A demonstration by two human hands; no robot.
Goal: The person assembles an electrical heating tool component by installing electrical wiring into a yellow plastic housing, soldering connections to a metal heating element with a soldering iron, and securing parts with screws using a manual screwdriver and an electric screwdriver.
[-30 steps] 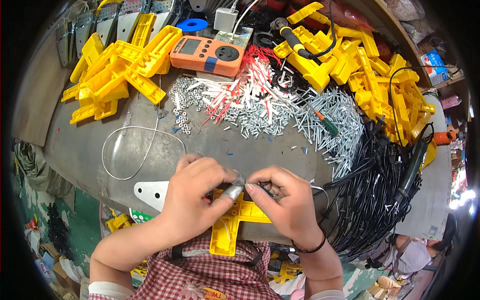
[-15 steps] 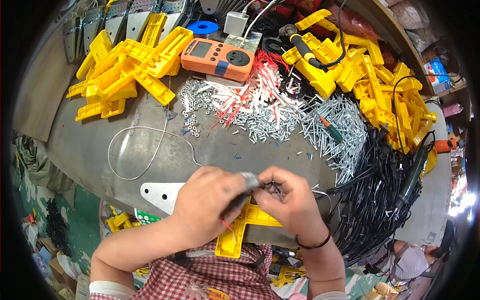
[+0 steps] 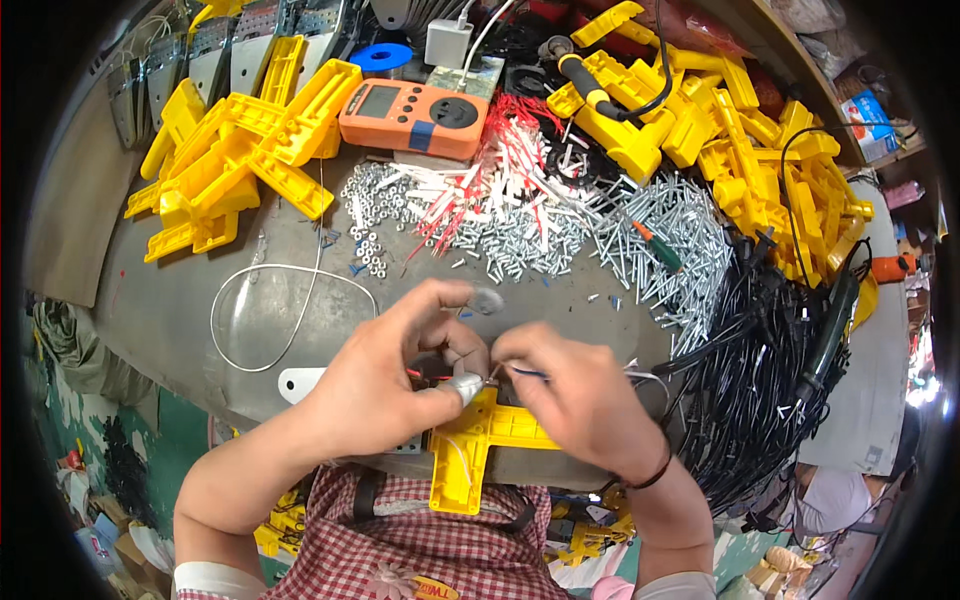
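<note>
My left hand [image 3: 375, 375] pinches a red wire [image 3: 422, 375] between its thumb and a curled finger. Its index finger sticks out, and grey coverings wrap the thumb and index tips. From the right, my right hand [image 3: 580, 400] closes its fingertips on a thin wire with a dark blue part [image 3: 530, 373]. The fingertips of both hands nearly meet, and bare wire ends show between them. Just below lies a yellow plastic housing [image 3: 462, 455] with an arm to the right and a white wire inside. A white metal plate [image 3: 300, 383] is partly hidden behind my left hand.
Along the back are yellow housings [image 3: 215, 165], an orange meter [image 3: 415, 118], nuts [image 3: 375, 200], red and white wire pieces [image 3: 490, 180] and screws [image 3: 660, 260]. Black cables [image 3: 740, 400] heap at the right. A white cord [image 3: 235, 350] loops on the left.
My left hand has opened out, its index finger rising and uncovering the red wire. My right hand has turned palm down, showing a blue wire. The view has shifted slightly.
</note>
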